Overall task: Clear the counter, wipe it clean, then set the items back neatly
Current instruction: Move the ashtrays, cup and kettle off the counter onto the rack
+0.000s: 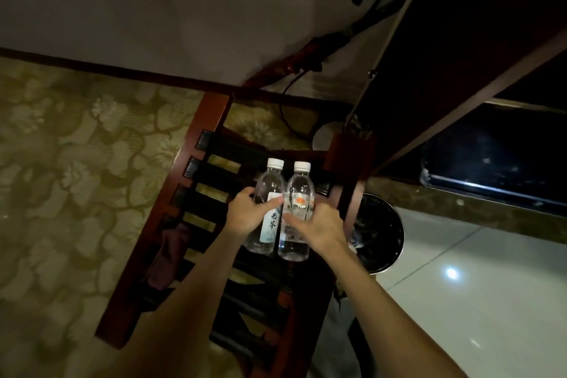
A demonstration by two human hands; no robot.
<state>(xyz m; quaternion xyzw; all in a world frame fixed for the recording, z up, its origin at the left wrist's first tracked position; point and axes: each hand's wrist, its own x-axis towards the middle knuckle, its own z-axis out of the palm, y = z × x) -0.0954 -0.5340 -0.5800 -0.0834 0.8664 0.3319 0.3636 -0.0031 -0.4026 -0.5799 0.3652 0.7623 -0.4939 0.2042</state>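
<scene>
While your left hand [245, 213] grips one bottle [267, 205] and your right hand [319, 228] grips the other [297, 212], both sit over the rack's [202, 169] far end; clearing looks underway, wiping and resetting remain.

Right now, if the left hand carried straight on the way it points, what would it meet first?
Probably the black straps of the luggage rack beyond the two bottles. The left hand grips the left bottle, pointing up the picture; depth is unclear.
</scene>
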